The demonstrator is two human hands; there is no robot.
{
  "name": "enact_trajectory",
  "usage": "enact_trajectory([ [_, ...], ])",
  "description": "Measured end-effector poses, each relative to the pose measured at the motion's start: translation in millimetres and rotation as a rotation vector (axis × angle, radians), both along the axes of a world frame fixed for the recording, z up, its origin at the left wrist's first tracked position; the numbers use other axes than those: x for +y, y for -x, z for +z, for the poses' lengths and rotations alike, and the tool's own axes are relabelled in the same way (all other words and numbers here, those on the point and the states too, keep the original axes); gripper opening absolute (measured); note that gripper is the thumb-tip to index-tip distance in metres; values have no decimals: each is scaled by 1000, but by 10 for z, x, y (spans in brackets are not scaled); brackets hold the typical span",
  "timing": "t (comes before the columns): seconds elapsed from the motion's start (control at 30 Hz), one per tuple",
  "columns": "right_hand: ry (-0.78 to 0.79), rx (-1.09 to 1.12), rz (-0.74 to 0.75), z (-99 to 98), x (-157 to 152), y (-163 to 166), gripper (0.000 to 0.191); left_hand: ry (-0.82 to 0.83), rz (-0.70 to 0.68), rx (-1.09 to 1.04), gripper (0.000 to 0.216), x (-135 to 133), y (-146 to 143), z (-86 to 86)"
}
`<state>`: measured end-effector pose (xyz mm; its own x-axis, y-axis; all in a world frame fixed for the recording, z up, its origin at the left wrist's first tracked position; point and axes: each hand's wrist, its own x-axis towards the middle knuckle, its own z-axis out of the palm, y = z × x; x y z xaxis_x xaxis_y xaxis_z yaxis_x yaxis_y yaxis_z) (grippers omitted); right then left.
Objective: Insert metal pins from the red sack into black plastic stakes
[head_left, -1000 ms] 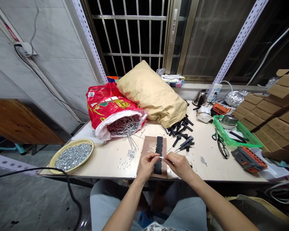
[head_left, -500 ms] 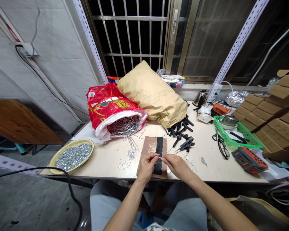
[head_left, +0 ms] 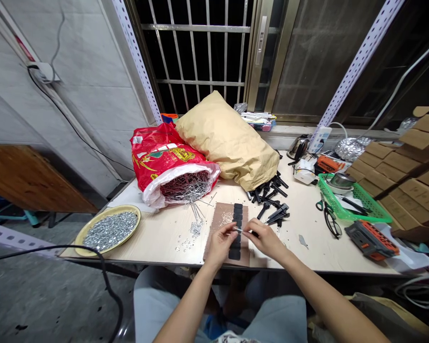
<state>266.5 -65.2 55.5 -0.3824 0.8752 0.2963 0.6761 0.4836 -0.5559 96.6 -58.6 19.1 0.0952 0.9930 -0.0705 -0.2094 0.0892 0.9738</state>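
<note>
Over a brown board [head_left: 218,233] near the table's front edge, my left hand [head_left: 220,244] and my right hand [head_left: 266,238] meet fingertip to fingertip. A small, thin silvery metal piece [head_left: 238,230] is pinched between them; its ends are hidden by the fingers. Something dark shows under my right fingers, too small to make out. Beneath the hands a column of black square pads [head_left: 235,253] runs along the board. Small pale bits lie on the board's left part. Loose washers [head_left: 195,228] are scattered left of the board, and black-handled pieces [head_left: 277,214] lie to the right.
A yellow bowl of washers [head_left: 140,224] stands left. Behind lie a red bag [head_left: 157,147] spilling thin metal rods and a large tan sack [head_left: 229,138]. Rightward are scissors [head_left: 320,204], glasses [head_left: 331,223], a green basket [head_left: 375,218], an orange-black battery-like block [head_left: 372,240] and cardboard boxes [head_left: 407,190].
The hands stay together over the board. My right hand has shifted slightly up and turned, with a dark bit now showing under its fingers. The whole view has shifted slightly.
</note>
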Motion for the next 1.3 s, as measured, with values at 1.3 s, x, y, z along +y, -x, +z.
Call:
enact_trajectory([
  [1.3, 500, 125, 84, -199, -754, -643, 14, -175, 478, 634, 38, 569, 1035, 41],
])
